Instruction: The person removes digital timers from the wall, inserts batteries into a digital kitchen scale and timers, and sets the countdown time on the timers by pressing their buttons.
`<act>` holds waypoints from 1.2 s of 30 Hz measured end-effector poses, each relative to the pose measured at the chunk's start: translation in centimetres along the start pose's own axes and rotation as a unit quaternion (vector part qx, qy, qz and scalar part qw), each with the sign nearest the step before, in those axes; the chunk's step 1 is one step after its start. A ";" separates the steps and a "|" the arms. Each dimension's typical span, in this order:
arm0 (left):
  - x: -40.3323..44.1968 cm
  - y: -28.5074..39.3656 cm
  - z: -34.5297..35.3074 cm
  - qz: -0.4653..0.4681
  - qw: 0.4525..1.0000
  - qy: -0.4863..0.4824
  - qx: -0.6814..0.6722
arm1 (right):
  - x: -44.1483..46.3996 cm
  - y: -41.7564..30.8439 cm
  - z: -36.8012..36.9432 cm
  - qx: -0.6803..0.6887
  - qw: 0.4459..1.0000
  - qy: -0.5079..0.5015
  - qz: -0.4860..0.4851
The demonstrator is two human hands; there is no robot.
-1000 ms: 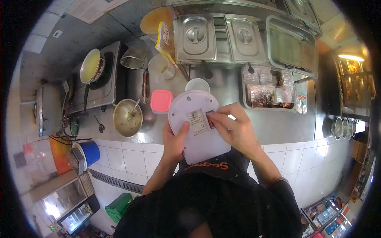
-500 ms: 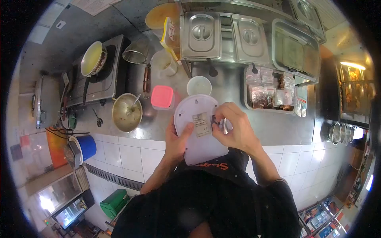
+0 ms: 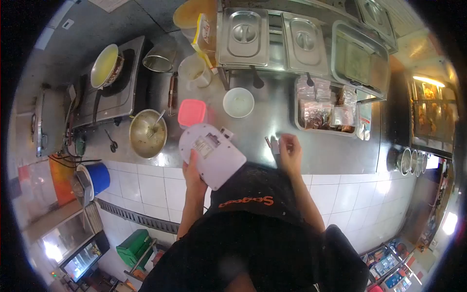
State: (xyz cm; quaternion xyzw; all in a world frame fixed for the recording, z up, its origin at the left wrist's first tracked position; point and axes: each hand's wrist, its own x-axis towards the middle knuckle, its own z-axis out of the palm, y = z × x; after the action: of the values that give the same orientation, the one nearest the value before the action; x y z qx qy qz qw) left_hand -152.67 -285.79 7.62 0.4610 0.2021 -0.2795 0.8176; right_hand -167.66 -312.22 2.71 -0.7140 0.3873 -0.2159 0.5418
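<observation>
My left hand (image 3: 193,176) grips a white kitchen scale (image 3: 221,163) by its edge, with the underside facing up and the thumb on top. On that underside the battery compartment (image 3: 213,138) is open, its small cover (image 3: 226,133) standing out at the edge beside a printed label (image 3: 202,145). My right hand (image 3: 291,152) is at the front of the steel counter, fingers curled together; whatever they hold is too small to make out. Just left of it lies a small slim object (image 3: 268,142), possibly a battery. A white bowl (image 3: 238,102) stands beyond the scale.
A pink-lidded container (image 3: 192,113), a metal bowl with a fork (image 3: 148,134) and scissors (image 3: 111,140) are to the left. Behind them is a stove with a pan (image 3: 106,65). A tray of bagged food (image 3: 323,127) sits at right, below lidded steel pans (image 3: 243,36).
My right hand has left the scale and moved right to the counter. The scale has shifted left and tilted, and its open compartment now shows. A small slim object now lies on the counter.
</observation>
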 end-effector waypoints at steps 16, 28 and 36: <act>2.7 -0.9 -8.9 0.067 0.996 0.047 0.036 | 1.8 -1.3 8.6 -0.190 0.925 -0.279 -0.173; 1.6 -0.8 -8.6 0.076 0.996 0.045 0.025 | 3.8 -1.4 14.7 -0.343 0.793 -0.336 -0.375; 0.9 0.5 -4.7 0.079 0.996 0.033 0.031 | 2.5 -6.1 10.0 0.074 0.936 -0.344 0.015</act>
State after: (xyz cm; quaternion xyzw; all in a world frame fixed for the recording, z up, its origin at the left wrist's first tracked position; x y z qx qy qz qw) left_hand -152.02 -281.78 5.11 0.5093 0.1829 -0.2050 0.8156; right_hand -156.93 -307.43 5.00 -0.6966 0.1709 0.0236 0.6964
